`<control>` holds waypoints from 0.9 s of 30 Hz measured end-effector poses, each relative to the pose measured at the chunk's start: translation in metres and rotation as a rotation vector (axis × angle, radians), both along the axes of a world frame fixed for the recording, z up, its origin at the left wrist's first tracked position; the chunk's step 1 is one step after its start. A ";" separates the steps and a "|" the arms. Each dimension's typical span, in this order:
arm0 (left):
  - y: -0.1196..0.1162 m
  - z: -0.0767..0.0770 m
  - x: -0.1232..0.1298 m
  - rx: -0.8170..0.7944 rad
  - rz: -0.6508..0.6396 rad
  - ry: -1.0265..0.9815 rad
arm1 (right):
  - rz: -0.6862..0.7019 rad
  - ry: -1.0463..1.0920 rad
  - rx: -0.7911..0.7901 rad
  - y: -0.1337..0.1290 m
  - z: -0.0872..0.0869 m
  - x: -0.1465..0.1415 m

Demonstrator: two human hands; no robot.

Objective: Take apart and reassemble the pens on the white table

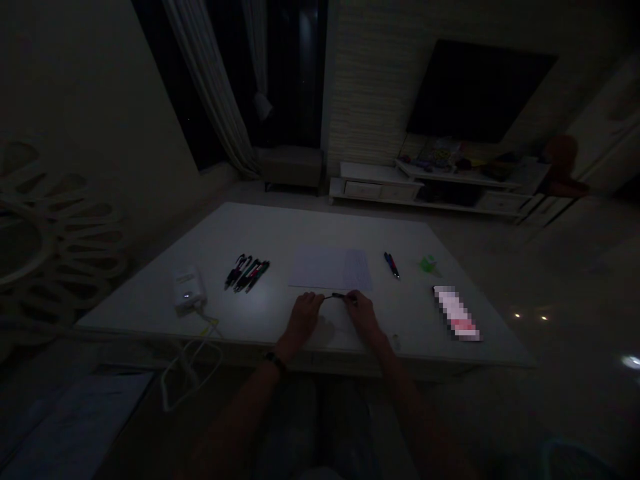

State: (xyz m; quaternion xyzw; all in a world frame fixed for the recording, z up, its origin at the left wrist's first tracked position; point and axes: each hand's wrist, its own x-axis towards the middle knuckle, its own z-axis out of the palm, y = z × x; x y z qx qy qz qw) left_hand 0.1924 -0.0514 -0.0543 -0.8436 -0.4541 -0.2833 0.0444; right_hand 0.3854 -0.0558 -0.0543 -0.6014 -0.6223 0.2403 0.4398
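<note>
Head-worn, looking down, above left hand (303,317), right hand (361,315)

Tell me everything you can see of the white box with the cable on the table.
The white box is small, rounded and looks like plastic, with a bright spot on its front. It sits near the left edge of the white table. A white cable leaves its base, drops over the table edge and hangs in loose loops. No markings are legible.
</note>
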 end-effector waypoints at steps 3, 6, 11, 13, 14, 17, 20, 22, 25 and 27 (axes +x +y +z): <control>-0.003 0.007 0.002 -0.042 -0.010 0.097 | 0.053 0.133 0.013 -0.008 0.012 0.002; -0.004 0.009 0.002 -0.062 0.010 0.127 | 0.116 0.135 0.086 -0.015 0.024 0.004; -0.003 0.007 0.002 -0.076 0.007 0.148 | 0.104 0.146 0.096 -0.019 0.033 0.003; -0.003 0.006 0.002 -0.082 0.003 0.150 | 0.092 0.150 0.107 -0.018 0.034 0.001; -0.003 0.006 0.002 -0.085 0.001 0.151 | 0.094 0.147 0.114 -0.018 0.035 -0.001; -0.003 0.007 0.002 -0.093 -0.004 0.159 | 0.123 0.136 0.140 -0.017 0.036 -0.003; -0.003 0.008 0.002 -0.096 0.004 0.167 | 0.148 0.127 0.153 -0.016 0.037 -0.004; -0.004 0.008 0.002 -0.096 0.006 0.170 | 0.138 0.122 0.161 -0.016 0.037 -0.003; -0.004 0.009 0.002 -0.090 -0.003 0.175 | 0.139 0.110 0.181 -0.016 0.036 -0.001; -0.005 0.009 0.002 -0.085 -0.011 0.177 | 0.166 0.101 0.189 -0.015 0.034 0.000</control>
